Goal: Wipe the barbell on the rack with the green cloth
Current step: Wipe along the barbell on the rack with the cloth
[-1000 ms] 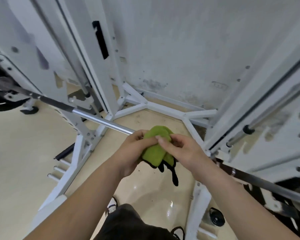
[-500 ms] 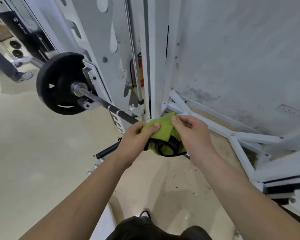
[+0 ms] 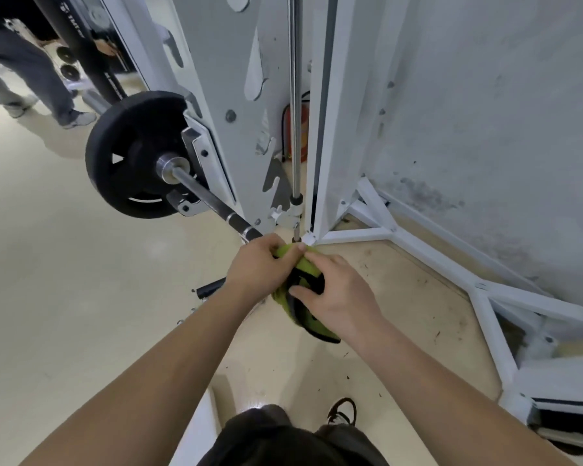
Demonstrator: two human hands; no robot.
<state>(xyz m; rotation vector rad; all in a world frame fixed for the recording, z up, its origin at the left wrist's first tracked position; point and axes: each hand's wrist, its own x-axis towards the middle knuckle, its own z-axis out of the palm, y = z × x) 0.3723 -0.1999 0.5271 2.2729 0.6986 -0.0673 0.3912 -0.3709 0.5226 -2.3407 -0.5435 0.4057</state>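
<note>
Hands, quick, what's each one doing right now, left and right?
Left hand: closed, fingers clamped on the top of the green cloth at the barbell.
Right hand: closed on the green cloth lower down.

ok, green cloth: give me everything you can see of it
The green cloth is lime green with black edging or straps, soft and fuzzy-looking, bunched up rather than spread flat. Both hands hold it: the left hand grips its upper end where the barbell shaft disappears under that hand, and the right hand covers its lower part. A loose end hangs out below the right hand. How far it wraps the shaft is hidden.
</note>
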